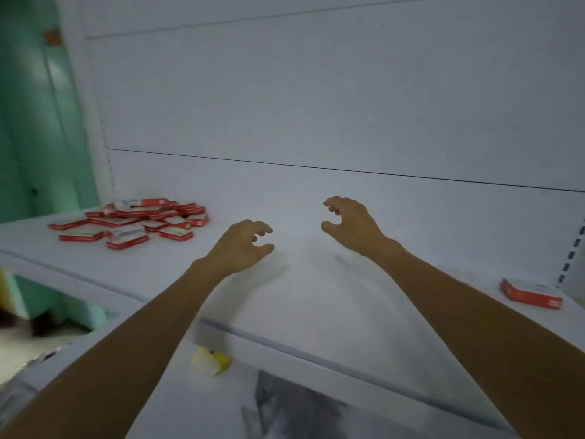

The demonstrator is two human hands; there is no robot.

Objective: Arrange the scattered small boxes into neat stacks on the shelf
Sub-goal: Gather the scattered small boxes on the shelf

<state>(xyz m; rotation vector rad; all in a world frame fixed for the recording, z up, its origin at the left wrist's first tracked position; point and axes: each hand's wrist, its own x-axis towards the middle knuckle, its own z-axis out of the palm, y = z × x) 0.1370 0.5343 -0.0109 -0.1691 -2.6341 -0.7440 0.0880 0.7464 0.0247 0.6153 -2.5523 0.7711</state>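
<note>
Several small red-and-white boxes [136,221] lie scattered in a loose heap at the left end of the white shelf [316,299]. One more red box [530,294] lies alone at the shelf's right end. My left hand [243,245] hovers over the middle of the shelf, fingers loosely curled, holding nothing. My right hand [349,224] is a little farther back and to the right, fingers also curled and empty. Both hands are well clear of the boxes.
The shelf's white back panel [316,106] rises behind the hands. A green wall [34,122] stands to the left. A yellow-white object [210,361] lies on the lower shelf below the front edge. A slotted upright [569,258] is at the right.
</note>
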